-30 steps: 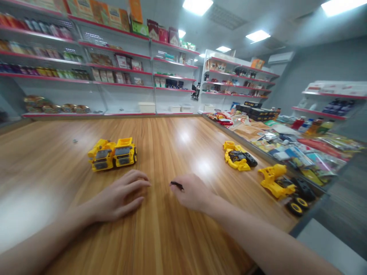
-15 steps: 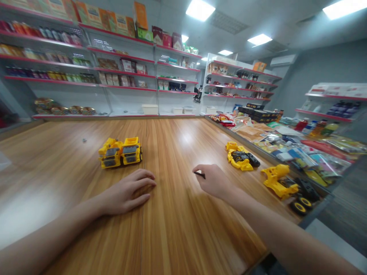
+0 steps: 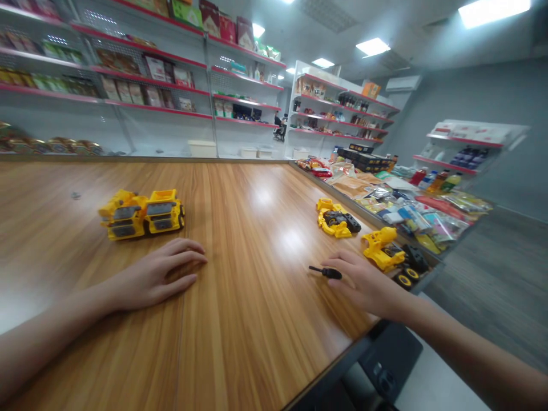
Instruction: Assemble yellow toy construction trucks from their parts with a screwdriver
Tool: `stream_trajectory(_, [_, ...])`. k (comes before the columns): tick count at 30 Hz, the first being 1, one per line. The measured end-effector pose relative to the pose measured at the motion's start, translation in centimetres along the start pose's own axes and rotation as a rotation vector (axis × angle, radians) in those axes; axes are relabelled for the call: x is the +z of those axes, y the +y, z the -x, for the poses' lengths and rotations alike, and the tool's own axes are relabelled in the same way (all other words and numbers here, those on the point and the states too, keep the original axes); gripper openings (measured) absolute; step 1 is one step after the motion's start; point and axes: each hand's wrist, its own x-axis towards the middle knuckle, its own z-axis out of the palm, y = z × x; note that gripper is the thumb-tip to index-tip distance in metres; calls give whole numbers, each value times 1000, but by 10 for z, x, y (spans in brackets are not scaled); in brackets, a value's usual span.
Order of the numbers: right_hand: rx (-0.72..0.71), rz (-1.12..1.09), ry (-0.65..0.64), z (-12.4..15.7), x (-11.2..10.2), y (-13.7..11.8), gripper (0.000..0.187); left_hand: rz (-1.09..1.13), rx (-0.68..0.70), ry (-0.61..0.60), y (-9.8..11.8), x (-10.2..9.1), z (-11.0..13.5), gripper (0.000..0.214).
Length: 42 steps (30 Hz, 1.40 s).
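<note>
My left hand [image 3: 156, 278] lies flat on the wooden table [image 3: 240, 319], fingers stretched out and holding nothing. Just beyond it stand two yellow toy trucks [image 3: 142, 213], side by side. My right hand [image 3: 363, 282] rests near the table's right edge with its fingers extended. A small black screwdriver [image 3: 326, 272] lies on the wood, its handle touching those fingertips. Past that hand sits a partly taken-apart yellow toy vehicle [image 3: 387, 256] with black wheels. A second pile of yellow and black toy parts [image 3: 337, 220] is farther back.
A lower counter [image 3: 402, 208] full of packaged goods runs along the table's right side. Red-edged shop shelves [image 3: 162, 108] with products line the back wall. A tiny dark piece [image 3: 76, 195] lies far left on the table. A black chair part [image 3: 387, 362] shows below the table edge.
My right hand has moved right and nearer the table's edge with the black screwdriver, which now lies on the wood at its fingertips. The left hand has stayed flat.
</note>
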Motion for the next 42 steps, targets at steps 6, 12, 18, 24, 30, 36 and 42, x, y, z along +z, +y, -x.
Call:
stream_trajectory(6, [-125, 137, 58, 112, -26, 3, 31, -49, 32, 3, -7, 4, 2, 36])
stream_trajectory(12, [-145, 394, -147, 210, 2, 47, 56, -44, 48, 38, -11, 7, 2, 36])
stream_trajectory(18, [-99, 470, -70, 230, 47, 87, 46, -44, 39, 31, -11, 8, 3, 37])
stream_trajectory(24, [-96, 388, -121, 228, 54, 99, 57, -63, 22, 39, -6, 6, 4, 36])
stream_trajectory(30, [-107, 363, -109, 229, 53, 105, 60, -54, 18, 41, -7, 7, 4, 36])
stream_trajectory(36, [-77, 348, -69, 232, 62, 109, 53, -5, -6, 55, -5, 6, 4, 35])
stream_trajectory(42, [-50, 318, -75, 229, 61, 104, 50, -26, 3, 40, -6, 6, 5, 36])
